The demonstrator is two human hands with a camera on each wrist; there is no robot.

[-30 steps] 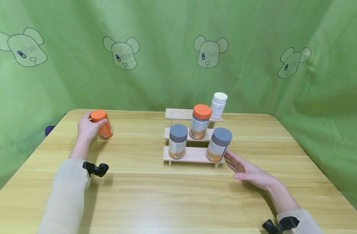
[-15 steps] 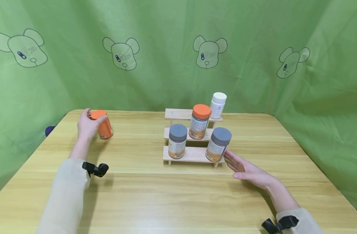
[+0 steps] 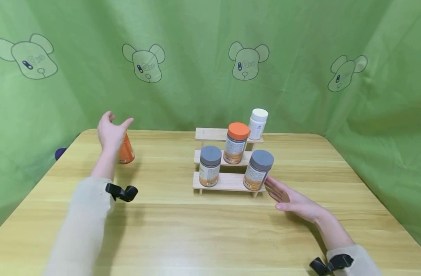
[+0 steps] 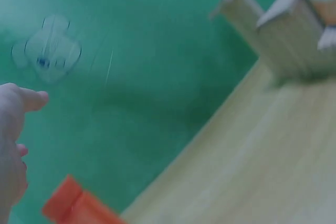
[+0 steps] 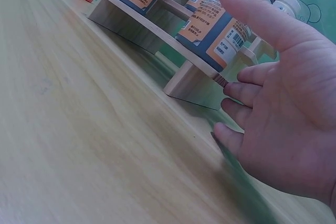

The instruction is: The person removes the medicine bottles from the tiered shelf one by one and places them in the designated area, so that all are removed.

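My left hand (image 3: pixel 111 133) is raised over an orange bottle (image 3: pixel 126 150) at the table's far left, thumb and fingers spread with nothing between them. The hand hides the bottle's top in the head view; in the left wrist view the orange cap (image 4: pixel 65 199) shows below the fingers, apart from them. My right hand (image 3: pixel 295 202) lies beside the right end of a three-step wooden rack (image 3: pixel 227 181), its fingertips close to the rack's lower step and the grey-capped jar (image 3: pixel 255 174) there. In the right wrist view the right fingers are loosely extended and hold nothing.
Another grey-capped jar (image 3: pixel 209 168) stands on the rack's front step at left. An orange-capped jar (image 3: pixel 235 145) is on the middle step, and a white bottle (image 3: pixel 257 124) on the top one. A green curtain (image 3: pixel 196 76) hangs behind the wooden table (image 3: pixel 183 237).
My left hand has let go of the orange bottle and risen up and slightly right, fingers spreading. The bottle stays standing at the far left. My right hand holds its place by the rack.
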